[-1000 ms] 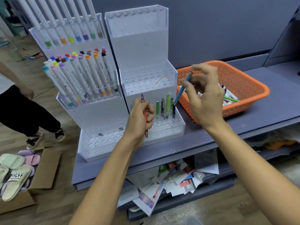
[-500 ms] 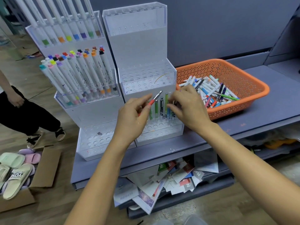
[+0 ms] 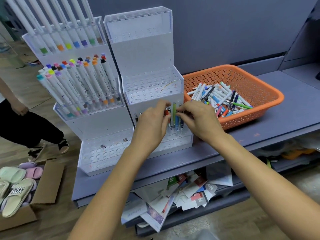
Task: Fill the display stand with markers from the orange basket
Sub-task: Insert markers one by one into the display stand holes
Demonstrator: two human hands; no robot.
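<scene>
Both hands now at the stand point(image 3: 173, 141): left hand point(image 3: 152, 122) pinches red marker point(image 3: 166, 112), right hand point(image 3: 199, 118) pinches blue marker point(image 3: 177, 121). Light, stiff, slick; grip mid-barrel.

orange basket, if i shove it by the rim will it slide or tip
The orange basket looks low and wide, so it would probably slide on the smooth grey shelf rather than tip. Its perforated plastic wall likely flexes slightly. The loose markers inside would probably shift.
</scene>
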